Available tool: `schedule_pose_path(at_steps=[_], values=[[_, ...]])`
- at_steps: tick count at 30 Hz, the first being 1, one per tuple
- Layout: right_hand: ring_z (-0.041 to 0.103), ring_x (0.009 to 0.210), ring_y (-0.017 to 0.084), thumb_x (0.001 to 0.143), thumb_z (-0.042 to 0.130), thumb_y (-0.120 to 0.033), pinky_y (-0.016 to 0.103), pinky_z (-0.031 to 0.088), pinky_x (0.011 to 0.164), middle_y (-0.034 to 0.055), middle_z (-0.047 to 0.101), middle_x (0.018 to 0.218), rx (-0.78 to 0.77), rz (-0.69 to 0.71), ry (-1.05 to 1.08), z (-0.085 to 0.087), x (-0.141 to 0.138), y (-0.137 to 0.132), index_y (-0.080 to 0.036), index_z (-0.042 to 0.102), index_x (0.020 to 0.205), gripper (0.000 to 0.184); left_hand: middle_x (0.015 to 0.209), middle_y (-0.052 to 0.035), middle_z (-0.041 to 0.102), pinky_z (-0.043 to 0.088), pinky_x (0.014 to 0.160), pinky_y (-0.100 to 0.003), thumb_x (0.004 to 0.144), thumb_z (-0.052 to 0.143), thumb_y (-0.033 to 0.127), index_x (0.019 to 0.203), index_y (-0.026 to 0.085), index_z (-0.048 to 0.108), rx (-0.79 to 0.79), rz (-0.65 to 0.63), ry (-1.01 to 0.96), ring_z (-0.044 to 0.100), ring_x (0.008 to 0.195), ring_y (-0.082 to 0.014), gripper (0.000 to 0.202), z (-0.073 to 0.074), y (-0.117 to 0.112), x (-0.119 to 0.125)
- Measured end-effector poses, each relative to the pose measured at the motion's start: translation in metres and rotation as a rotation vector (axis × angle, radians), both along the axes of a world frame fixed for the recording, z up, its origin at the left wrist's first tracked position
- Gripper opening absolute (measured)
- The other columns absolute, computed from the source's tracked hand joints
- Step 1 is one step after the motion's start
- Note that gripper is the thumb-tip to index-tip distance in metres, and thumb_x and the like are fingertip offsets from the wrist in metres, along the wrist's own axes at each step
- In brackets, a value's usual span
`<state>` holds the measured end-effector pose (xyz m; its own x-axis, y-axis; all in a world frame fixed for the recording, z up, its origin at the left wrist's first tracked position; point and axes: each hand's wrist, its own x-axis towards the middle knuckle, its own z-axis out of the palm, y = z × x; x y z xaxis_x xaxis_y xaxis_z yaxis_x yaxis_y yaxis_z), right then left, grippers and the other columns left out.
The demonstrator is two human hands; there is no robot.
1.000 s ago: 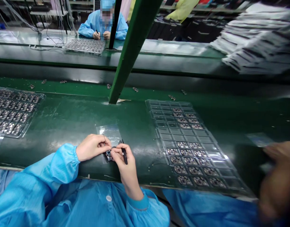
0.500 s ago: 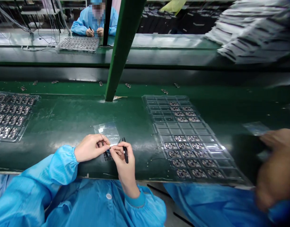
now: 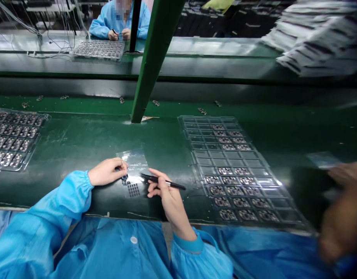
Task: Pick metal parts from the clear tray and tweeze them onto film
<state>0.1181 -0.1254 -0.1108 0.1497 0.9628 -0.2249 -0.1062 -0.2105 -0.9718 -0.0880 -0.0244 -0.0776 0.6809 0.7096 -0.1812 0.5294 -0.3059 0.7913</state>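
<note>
Left hand (image 3: 108, 171): fingers closed on one board (image 3: 125, 179), at the left edge of a clear sheet (image 3: 140, 161); its completion cannot be told. Right hand (image 3: 168, 195): closed around tweezers (image 3: 155, 179), apart from board. Dark squares (image 3: 133, 190): many, on sheet. Right tray (image 3: 202, 154): part filled.

Left hand (image 3: 106, 172) pinched left of centre, right hand (image 3: 170, 195) loosely curled just below centre.
The left arm (image 3: 54, 211) slants up from the lower left; the right wrist (image 3: 184, 229) angles up from lower middle, fingers pointing left.
</note>
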Motion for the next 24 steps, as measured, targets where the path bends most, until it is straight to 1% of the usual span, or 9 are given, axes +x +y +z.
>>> schedule_pose_path(at_steps=[2,3,5,7,9,12,14,18,24], values=[[0.064,0.063,0.014,0.082,0.057,-0.06,0.024,0.057,0.055,0.0027,0.066,0.075,-0.008,0.04,0.009,-0.003,-0.004,0.004,-0.019,0.065,0.104,0.047,0.111,-0.0089,0.065,0.046,0.089,-0.029,0.086,0.053,0.024,0.078,0.016,0.062,0.009,-0.04,-0.033,0.06,0.108,-0.0199,0.014,-0.002,0.002,0.005],[0.065,0.067,0.015,0.08,0.061,-0.058,0.025,0.058,0.057,0.0037,0.067,0.078,-0.004,0.045,0.011,-0.004,-0.006,0.005,-0.019,0.066,0.1,0.045,0.112,-0.009,0.065,0.045,0.09,-0.028,0.086,0.054,0.023,0.077,0.016,0.062,0.016,-0.047,-0.043,0.059,0.109,-0.0198,0.014,-0.002,0.003,0.007],[0.066,0.068,0.016,0.077,0.066,-0.055,0.026,0.058,0.057,0.004,0.067,0.078,-0.003,0.04,0.006,-0.005,-0.01,0.008,-0.018,0.066,0.094,0.041,0.104,-0.0076,0.068,0.046,0.085,-0.027,0.085,0.054,0.023,0.078,0.016,0.063,0.003,-0.029,-0.027,0.063,0.098,-0.0181,0.013,-0.002,0.002,0.008],[0.065,0.061,0.015,0.075,0.068,-0.054,0.025,0.057,0.055,0.0026,0.066,0.07,-0.023,0.042,-0.01,-0.005,-0.012,0.01,-0.017,0.065,0.091,0.039,0.09,-0.0044,0.07,0.047,0.073,-0.024,0.085,0.055,0.023,0.082,0.015,0.064,-0.053,-0.006,0.025,0.064,0.08,-0.0149,0.013,0.0,-0.001,0.008],[0.064,0.055,0.015,0.074,0.069,-0.054,0.025,0.056,0.052,0.0014,0.065,0.063,-0.044,0.035,-0.04,-0.004,-0.011,0.011,-0.017,0.062,0.085,0.039,0.08,-0.0018,0.07,0.046,0.066,-0.021,0.084,0.056,0.025,0.085,0.016,0.066,-0.085,-0.004,0.086,0.063,0.071,-0.0133,0.013,0.001,-0.003,0.006],[0.066,0.058,0.017,0.072,0.07,-0.055,0.025,0.055,0.05,0.003,0.066,0.065,-0.06,0.034,-0.115,-0.003,-0.011,0.014,-0.018,0.057,0.077,0.04,0.08,-0.0015,0.07,0.043,0.063,-0.021,0.083,0.058,0.026,0.085,0.017,0.067,-0.059,-0.004,0.176,0.062,0.07,-0.0137,0.014,0.002,-0.006,0.007],[0.067,0.06,0.019,0.072,0.07,-0.056,0.026,0.055,0.049,0.0044,0.068,0.066,-0.08,0.048,-0.158,-0.003,-0.012,0.015,-0.019,0.056,0.078,0.04,0.079,-0.0014,0.07,0.043,0.063,-0.022,0.083,0.057,0.027,0.086,0.017,0.068,-0.046,-0.001,0.211,0.062,0.069,-0.0143,0.015,0.002,-0.006,0.009],[0.068,0.058,0.021,0.07,0.072,-0.055,0.025,0.051,0.046,0.0044,0.069,0.065,-0.107,0.042,-0.183,-0.004,-0.016,0.017,-0.02,0.053,0.078,0.041,0.08,-0.0013,0.07,0.042,0.064,-0.022,0.083,0.057,0.028,0.087,0.018,0.068,-0.035,-0.001,0.218,0.063,0.071,-0.0154,0.016,0.001,-0.006,0.011],[0.07,0.061,0.024,0.075,0.07,-0.052,0.028,0.051,0.049,0.0058,0.07,0.065,-0.053,0.039,-0.268,-0.001,-0.02,0.015,-0.021,0.052,0.075,0.036,0.081,-0.0014,0.07,0.042,0.065,-0.023,0.084,0.056,0.029,0.087,0.019,0.068,-0.023,0.01,0.232,0.063,0.072,-0.0166,0.016,0.0,-0.007,0.01]])
